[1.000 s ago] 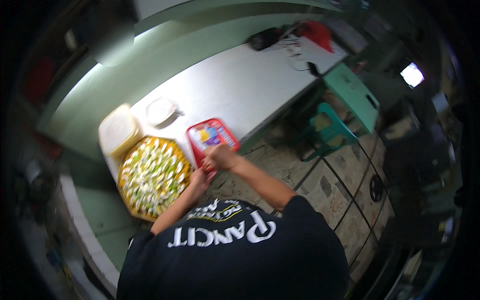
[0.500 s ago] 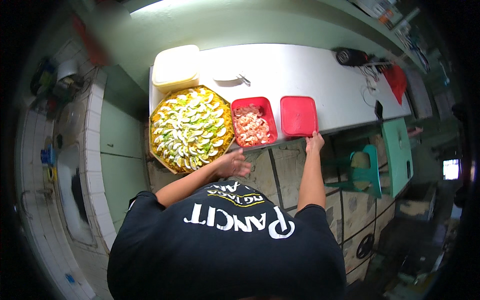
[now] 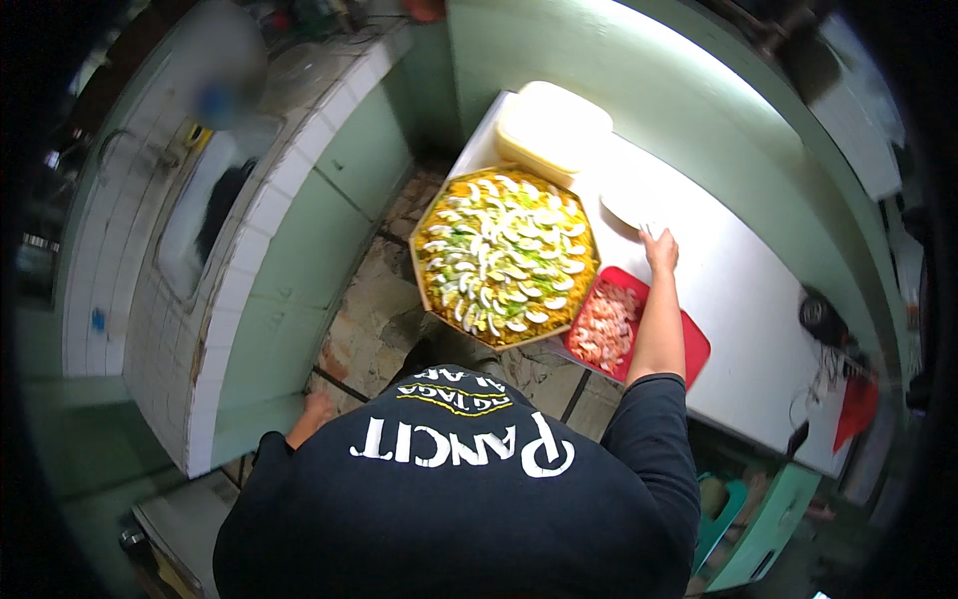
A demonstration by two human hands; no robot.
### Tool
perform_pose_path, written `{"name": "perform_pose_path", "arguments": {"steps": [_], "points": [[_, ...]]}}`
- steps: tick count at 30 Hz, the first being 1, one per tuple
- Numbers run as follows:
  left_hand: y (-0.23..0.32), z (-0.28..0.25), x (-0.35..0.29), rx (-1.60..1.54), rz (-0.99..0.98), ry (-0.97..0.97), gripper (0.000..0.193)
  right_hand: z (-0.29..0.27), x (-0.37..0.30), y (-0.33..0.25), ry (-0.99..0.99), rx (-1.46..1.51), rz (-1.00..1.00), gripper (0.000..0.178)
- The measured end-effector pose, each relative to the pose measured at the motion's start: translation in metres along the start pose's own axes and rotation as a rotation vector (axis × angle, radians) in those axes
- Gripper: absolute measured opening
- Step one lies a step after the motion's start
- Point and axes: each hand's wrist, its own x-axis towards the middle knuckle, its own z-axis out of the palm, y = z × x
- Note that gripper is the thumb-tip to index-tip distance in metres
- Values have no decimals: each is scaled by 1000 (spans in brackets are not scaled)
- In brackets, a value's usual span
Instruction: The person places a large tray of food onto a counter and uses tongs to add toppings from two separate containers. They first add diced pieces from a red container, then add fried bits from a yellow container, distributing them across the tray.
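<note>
The right hand is stretched across the white tabletop at right of centre, fingertips touching a small white dish; no grip can be made out. The forearm passes over an open red box beside the big tray, which could be knocked.
</note>
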Motion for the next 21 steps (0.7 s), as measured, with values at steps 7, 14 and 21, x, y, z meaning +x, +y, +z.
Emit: {"name": "perform_pose_path", "arguments": {"steps": [7,14,21], "points": [[-72,0,-44,265,21,-254,38,-9,3,10,-221,-159,-12,29],[43,55,-45,671,473,-643,41,-112,-61,53,-260,-254,11,42],[167,79,-18,938,562,-953,45,-156,-183,55,106,54,214,34]]}}
